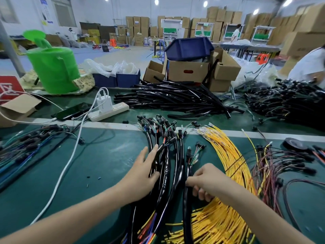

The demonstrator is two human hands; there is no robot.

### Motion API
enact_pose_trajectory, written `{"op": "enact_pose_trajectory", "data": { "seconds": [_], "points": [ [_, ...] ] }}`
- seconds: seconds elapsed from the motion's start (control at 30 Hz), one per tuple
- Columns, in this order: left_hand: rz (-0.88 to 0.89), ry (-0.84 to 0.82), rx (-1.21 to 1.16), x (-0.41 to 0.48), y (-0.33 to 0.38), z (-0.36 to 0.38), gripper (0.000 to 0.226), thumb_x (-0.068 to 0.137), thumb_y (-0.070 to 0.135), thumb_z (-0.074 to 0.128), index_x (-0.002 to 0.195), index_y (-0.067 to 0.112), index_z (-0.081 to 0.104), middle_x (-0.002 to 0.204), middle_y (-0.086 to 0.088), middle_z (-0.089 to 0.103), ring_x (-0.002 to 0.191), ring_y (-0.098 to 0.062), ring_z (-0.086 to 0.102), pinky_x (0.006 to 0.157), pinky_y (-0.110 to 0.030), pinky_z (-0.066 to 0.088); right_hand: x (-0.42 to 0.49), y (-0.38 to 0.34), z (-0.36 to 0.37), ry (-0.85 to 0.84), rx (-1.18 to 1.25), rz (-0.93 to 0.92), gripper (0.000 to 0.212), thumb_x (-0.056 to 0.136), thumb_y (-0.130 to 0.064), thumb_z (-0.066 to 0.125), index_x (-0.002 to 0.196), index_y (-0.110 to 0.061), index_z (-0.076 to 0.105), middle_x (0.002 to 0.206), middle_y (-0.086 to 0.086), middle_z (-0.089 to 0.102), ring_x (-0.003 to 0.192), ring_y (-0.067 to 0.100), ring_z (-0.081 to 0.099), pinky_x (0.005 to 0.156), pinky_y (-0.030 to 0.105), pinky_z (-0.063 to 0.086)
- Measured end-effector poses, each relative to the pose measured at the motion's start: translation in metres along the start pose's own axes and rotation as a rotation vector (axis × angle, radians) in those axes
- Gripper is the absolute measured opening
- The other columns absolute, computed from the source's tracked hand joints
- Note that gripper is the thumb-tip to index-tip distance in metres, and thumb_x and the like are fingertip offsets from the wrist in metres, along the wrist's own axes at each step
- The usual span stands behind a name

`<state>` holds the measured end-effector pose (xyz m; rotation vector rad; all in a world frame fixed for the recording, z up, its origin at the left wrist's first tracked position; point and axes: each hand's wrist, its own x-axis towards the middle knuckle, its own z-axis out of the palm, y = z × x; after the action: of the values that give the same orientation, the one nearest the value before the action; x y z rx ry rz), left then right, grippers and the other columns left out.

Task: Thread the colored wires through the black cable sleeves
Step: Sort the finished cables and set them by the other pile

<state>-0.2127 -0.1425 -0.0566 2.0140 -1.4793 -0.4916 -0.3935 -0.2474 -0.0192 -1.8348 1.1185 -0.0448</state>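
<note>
1. Found no legible brand or label: white characters on the red sign (8,88) cut off at the left edge, wall posters (46,10) too blurred, red mark on a cardboard box (186,71) unreadable.
2. Rested the left hand (144,171) on the bundle of black cable sleeves (165,166) at mid-bench, fingers nearly straight and spread, gripping nothing.
3. Pinched one black sleeve (186,208) with the right hand (209,182), thumb and forefinger closed on it, other fingers curled, just beside the fanned yellow wires (226,155).
4. Worked on a dark green mat (105,155); noted coloured wires (149,226) poking from the sleeves' near ends, a loose sleeve pile (175,99) farther back, a white power strip (109,111), a phone (70,111), a green watering can (54,67) and a tape roll (295,144).
5. Looked out on a warehouse hall: stacked cartons (218,16) along the back wall, round ceiling lights (205,4), another person's white sleeve (309,66) at right.
</note>
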Motion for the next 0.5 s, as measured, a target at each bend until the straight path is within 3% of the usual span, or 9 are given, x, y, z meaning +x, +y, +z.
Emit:
{"op": "enact_pose_trajectory", "data": {
  "seconds": [0.17,0.3,0.37,0.43,0.5],
  "points": [
    [0.033,-0.063,0.014,-0.058,0.014,-0.006,0.072,0.098,0.035,0.044,0.132,0.061,-0.014,0.157,0.001,-0.020,0.145,-0.015,-0.014,0.117,-0.028,0.002,0.001,0.002,0.000,0.002,-0.070,0.010,0.038,0.076,-0.041,0.077,0.067,-0.005,0.064,0.054,0.006,0.067,0.040,0.013,0.058,0.037,0.018,0.039],
    [0.090,-0.145,0.280,-0.078,0.032,0.007,0.075,0.093,0.056,0.038,0.117,0.063,-0.033,0.144,0.007,-0.040,0.136,-0.014,-0.035,0.118,-0.035,-0.004,0.005,0.000,0.010,0.063,-0.164,-0.046,0.033,0.078,-0.032,0.075,0.060,-0.006,0.066,0.049,0.002,0.065,0.034,0.006,0.050,0.036,0.014,0.035],
    [0.087,-0.157,0.401,-0.077,0.034,0.014,0.072,0.095,0.052,0.033,0.128,0.057,-0.030,0.146,0.001,-0.041,0.135,-0.019,-0.037,0.116,-0.037,-0.009,0.005,0.001,0.010,0.093,-0.043,-0.055,0.030,0.078,-0.025,0.074,0.057,-0.006,0.063,0.046,0.002,0.059,0.033,0.009,0.043,0.036,0.016,0.032],
    [0.070,-0.156,0.433,-0.074,0.031,0.017,0.066,0.096,0.048,0.031,0.142,0.049,-0.016,0.150,-0.003,-0.037,0.135,-0.019,-0.037,0.114,-0.035,-0.012,0.003,0.000,0.005,0.123,0.181,-0.075,0.026,0.081,-0.021,0.071,0.067,0.000,0.063,0.048,0.005,0.054,0.035,0.012,0.038,0.037,0.019,0.028],
    [0.089,-0.142,0.387,-0.073,0.026,0.017,0.066,0.097,0.042,0.033,0.139,0.052,-0.017,0.152,-0.002,-0.033,0.132,-0.014,-0.039,0.113,-0.032,-0.014,-0.002,-0.005,-0.006,0.163,0.380,-0.123,0.024,0.084,-0.020,0.067,0.075,0.002,0.062,0.054,0.005,0.051,0.042,0.012,0.038,0.041,0.022,0.029]
  ]
}}
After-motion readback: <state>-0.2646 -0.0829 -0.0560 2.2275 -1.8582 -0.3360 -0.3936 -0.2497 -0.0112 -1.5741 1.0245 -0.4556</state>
